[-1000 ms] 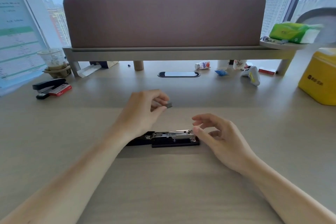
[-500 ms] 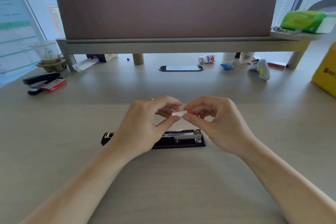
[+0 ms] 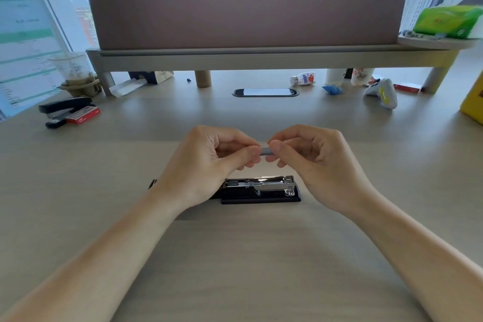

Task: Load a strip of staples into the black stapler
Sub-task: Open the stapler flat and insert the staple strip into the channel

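Both hands pinch staple strip (image 3: pixel 266 151) above open stapler (image 3: pixel 261 189) — L hand (image 3: pixel 209 165), R hand (image 3: pixel 313 162).

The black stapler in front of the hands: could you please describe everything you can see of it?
The black stapler lies flat on the wooden desk, lengthwise left to right. It lies opened out: the shiny metal staple channel faces up on a matte black base, with its chrome front end to the right. The left hand hides its left part, apart from a small black tip. Neither hand visibly touches it; both hold the staple strip above it.
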Motion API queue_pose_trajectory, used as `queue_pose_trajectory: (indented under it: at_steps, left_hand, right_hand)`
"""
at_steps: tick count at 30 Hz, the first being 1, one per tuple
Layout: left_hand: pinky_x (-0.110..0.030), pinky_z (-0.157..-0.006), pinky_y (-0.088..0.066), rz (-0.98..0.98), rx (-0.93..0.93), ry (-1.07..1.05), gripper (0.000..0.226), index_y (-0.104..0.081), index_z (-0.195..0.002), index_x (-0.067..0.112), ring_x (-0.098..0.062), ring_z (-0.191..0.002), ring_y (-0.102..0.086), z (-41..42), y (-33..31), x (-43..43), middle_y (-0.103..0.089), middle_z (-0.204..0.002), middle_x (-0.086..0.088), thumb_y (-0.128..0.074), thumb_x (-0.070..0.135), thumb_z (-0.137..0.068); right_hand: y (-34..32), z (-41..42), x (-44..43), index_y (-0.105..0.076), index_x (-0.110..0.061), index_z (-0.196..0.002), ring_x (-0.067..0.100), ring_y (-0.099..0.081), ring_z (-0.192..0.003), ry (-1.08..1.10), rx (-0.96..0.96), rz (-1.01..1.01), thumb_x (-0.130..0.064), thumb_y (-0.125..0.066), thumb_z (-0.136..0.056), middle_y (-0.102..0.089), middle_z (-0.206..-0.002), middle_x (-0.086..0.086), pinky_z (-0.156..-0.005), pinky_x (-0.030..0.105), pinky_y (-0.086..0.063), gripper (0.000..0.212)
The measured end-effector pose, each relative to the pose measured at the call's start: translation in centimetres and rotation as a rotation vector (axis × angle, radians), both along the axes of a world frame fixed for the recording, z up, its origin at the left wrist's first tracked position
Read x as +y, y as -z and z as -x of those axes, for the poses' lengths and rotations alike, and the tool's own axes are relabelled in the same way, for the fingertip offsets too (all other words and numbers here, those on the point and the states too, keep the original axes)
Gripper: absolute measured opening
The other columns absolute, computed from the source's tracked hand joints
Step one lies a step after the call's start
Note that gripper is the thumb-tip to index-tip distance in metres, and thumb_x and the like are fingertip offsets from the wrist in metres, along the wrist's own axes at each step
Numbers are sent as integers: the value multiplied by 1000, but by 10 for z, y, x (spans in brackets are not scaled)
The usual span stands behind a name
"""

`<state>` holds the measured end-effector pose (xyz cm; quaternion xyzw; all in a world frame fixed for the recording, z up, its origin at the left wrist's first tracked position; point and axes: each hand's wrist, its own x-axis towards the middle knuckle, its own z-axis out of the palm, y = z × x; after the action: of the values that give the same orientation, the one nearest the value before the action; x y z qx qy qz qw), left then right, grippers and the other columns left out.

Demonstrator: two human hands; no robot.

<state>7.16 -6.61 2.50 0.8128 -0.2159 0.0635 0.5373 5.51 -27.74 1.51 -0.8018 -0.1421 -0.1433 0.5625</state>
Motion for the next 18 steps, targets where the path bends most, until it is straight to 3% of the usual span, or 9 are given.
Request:
queue_pose_trajectory:
  at_steps: [5,10,13,16,18]
  left_hand:
    - [-48,-91,-62,4,-29,6,9,-84,-97,16,-20,-88,-81,2,1,-3,-85,-89,1,-82,16,-88]
    - [-43,-93,-62,22,-79,17,9,-83,-94,14,-16,-90,-81,3,0,-4,-84,-91,2,-82,9,-87]
    - [-28,-85,-63,-68,-160,19,6,-84,-90,17,-7,-82,-80,6,-1,-1,-84,-85,8,-85,14,-85]
    - [-7,-74,-52,-238,-254,47,5,-86,-86,21,-2,-78,-78,14,-2,1,-82,-80,14,-85,16,-84]
    - [-5,-74,-50,-300,-282,69,9,-85,-85,23,0,-77,-77,15,-1,1,-82,-78,14,-85,14,-84]
  right_hand:
    - [3,-2,-2,-81,-17,-89,24,-79,-79,-14,12,-41,-21,-80,-89,-84,-81,4,-87,56,-62,5]
    - [6,-3,-3,-82,-15,-92,16,-80,-84,-31,-69,5,-17,-85,-84,-85,-88,1,-87,42,-64,8]
    - [4,-4,-10,-80,-18,-97,11,-79,-89,-66,-64,71,-28,-88,-78,-84,-91,-3,-86,37,-64,24]
    - [3,-2,-21,-77,-27,-103,9,-76,-96,-121,-11,283,-47,-90,-65,-82,-96,-11,-87,35,-60,45]
    - [6,-1,-24,-77,-31,-100,9,-75,-92,-145,23,414,-47,-92,-63,-80,-93,-14,-85,38,-60,43]
